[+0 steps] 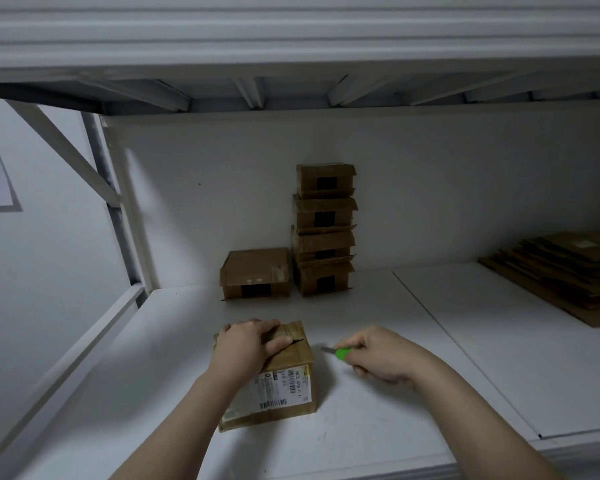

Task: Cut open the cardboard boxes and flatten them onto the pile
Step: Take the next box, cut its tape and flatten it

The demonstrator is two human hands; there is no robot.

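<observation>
A small taped cardboard box (284,382) with a white shipping label lies on the white shelf in front of me. My left hand (246,344) rests flat on its top, fingers spread over a dark slit in the tape. Just to the box's right, my right hand (381,355) grips a green utility knife (340,353), its blade pointing left toward the box and close to its edge. At the far right lies a pile of flattened cardboard (565,271).
Against the back wall stands a stack of several closed boxes (324,230), with one more box (255,273) beside it on the left. A shelf upright (118,202) bounds the left side, and another shelf hangs overhead.
</observation>
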